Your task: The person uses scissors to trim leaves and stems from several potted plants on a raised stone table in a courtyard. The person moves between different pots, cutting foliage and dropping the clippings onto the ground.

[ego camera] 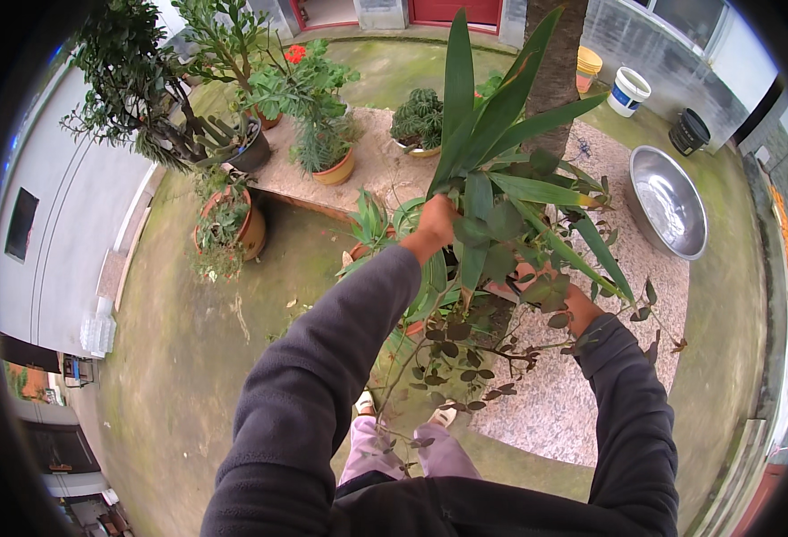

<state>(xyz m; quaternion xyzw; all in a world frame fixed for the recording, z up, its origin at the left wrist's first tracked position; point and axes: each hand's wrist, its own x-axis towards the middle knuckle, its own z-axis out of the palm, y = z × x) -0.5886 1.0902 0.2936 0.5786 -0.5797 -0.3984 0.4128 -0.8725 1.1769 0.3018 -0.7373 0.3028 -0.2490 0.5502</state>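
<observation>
In the head view, my left hand [437, 218] is curled at the base of a plant with long sword-shaped leaves [459, 87]; its fingertips are hidden among the foliage. Lower and to the right, my right hand [580, 310] reaches in under the leaves. Foliage covers most of its fingers, so its grip cannot be made out. Thin branches with small round dark leaves [457, 332] hang in front of me, below both hands. Beside my left forearm, a smaller spiky-leaved plant [370, 218] shows over the edge of a terracotta-coloured pot.
A stone slab [373, 134] carries potted plants, including a cactus [420, 117] and a yellow pot [335, 171]. At left stands a large terracotta pot [251, 231]. A tree trunk [555, 80] rises behind the leaves. Rightward are a metal basin [665, 201] and a white bucket [629, 92].
</observation>
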